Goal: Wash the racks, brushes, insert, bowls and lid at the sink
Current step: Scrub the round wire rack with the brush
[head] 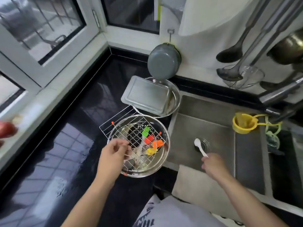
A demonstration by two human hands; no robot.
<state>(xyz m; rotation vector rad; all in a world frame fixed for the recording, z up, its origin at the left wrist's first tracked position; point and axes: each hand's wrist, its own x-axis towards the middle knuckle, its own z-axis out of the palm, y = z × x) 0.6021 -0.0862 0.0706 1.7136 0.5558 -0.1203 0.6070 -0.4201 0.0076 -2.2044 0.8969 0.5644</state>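
The left hand (113,153) pinches the wire rack (126,126), which could snag the brushes (151,141); the right hand (213,164) grips a white spoon (199,146).

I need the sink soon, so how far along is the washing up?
Barely started, it seems. Nothing looks washed: the wire rack and coloured brushes sit in a steel bowl on the counter, the metal lid on a second bowl behind. In hand: the right hand holds a white spoon over the sink drain; the left hand is at the rack. Everything else remains.
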